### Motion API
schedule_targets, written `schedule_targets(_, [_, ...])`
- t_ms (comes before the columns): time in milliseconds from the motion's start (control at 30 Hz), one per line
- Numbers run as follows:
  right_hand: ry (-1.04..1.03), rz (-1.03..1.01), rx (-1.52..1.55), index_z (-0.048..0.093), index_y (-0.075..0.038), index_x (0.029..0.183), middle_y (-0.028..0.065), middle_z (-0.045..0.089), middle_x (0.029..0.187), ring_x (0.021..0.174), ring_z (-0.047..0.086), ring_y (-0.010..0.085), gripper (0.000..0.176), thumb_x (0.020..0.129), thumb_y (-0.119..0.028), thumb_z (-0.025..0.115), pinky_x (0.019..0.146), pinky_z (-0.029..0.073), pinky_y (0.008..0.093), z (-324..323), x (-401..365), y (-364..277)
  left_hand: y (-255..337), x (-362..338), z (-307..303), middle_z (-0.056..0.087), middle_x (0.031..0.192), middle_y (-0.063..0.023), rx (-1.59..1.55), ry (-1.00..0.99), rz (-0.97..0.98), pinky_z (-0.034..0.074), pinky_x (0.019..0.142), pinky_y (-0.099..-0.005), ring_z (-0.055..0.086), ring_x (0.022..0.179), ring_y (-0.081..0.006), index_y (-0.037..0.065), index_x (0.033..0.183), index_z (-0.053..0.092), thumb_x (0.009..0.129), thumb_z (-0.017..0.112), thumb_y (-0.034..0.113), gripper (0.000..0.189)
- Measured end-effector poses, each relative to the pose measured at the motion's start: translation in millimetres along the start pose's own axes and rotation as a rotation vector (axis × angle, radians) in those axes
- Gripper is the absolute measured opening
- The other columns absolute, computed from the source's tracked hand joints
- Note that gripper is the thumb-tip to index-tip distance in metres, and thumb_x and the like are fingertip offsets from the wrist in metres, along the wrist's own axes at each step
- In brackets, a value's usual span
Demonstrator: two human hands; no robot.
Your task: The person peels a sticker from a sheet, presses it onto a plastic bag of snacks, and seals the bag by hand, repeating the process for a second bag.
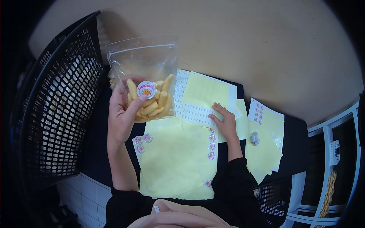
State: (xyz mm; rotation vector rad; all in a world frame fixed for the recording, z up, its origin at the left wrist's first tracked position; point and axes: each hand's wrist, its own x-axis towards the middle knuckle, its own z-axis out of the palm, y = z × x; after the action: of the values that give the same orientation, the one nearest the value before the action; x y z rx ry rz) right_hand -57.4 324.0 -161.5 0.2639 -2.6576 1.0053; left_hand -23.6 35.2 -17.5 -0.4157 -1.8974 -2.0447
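Note:
My left hand grips a clear zip-lock bag of snacks by its left side, holding it upright above the table. Pale yellow, finger-shaped puffs fill its lower half. A round white sticker with pink lettering and an orange emblem is on the bag's front, and my left thumb rests at its lower edge. My right hand lies with thumb and fingers apart at the edge of a sheet of small printed labels. Yellow backing sheets lie in front of me, with several round stickers along their edges.
A tall black plastic basket with pale contents stands at the left. On the dark tabletop at the right lie another sticker sheet and a crumpled grey scrap. A beige wall rises behind, and a white-framed rack stands at far right.

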Motion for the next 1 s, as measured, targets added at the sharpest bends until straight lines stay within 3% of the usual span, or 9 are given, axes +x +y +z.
schedule_targets(300, [0.034,0.07,0.114,0.062,-0.001,0.095,0.0137,0.059,0.104,0.105,0.053,0.0241,0.027,0.07,-0.009,0.068,0.097,0.036,0.036,0.2,-0.2,-3.4,3.9,1.0,5.7,0.056,0.089,-0.0066,0.149,-0.008,-0.01,0.049,0.068,-0.0219,0.058,0.078,-0.0111,0.0,0.104,0.048,0.075,0.067,0.012,0.037])
schedule_targets(467, [0.048,0.14,0.146,0.062,0.0,0.095,0.014,0.06,0.104,0.103,0.055,0.0253,0.027,0.069,-0.008,0.068,0.091,0.041,0.032,-0.3,0.6,-2.5,0.9,0.4,4.4,0.055,0.094,-0.008,0.144,-0.065,-0.005,0.047,0.075,-0.024,0.056,0.087,-0.0125,0.0,0.105,0.046,0.074,0.063,0.006,0.036])
schedule_targets(567, [0.077,0.082,0.117,0.063,-0.002,0.096,0.0132,0.061,0.103,0.104,0.055,0.0236,0.027,0.069,-0.006,0.068,0.09,0.041,0.0305,0.4,-0.3,-3.9,3.1,-0.3,5.2,0.053,0.097,-0.0084,0.142,-0.067,-0.046,0.046,0.078,-0.0252,0.055,0.09,-0.0133,0.001,0.107,0.045,0.073,0.062,0.004,0.038])
schedule_targets(1000, [0.049,0.137,0.16,0.064,-0.001,0.091,0.0135,0.06,0.103,0.1,0.056,0.0246,0.023,0.069,-0.005,0.067,0.085,0.044,0.0298,-1.2,1.9,-3.6,4.2,-2.4,8.7,0.053,0.097,-0.0083,0.15,-0.09,-0.022,0.045,0.079,-0.0253,0.054,0.091,-0.0138,0.001,0.107,0.044,0.071,0.063,0.003,0.042])
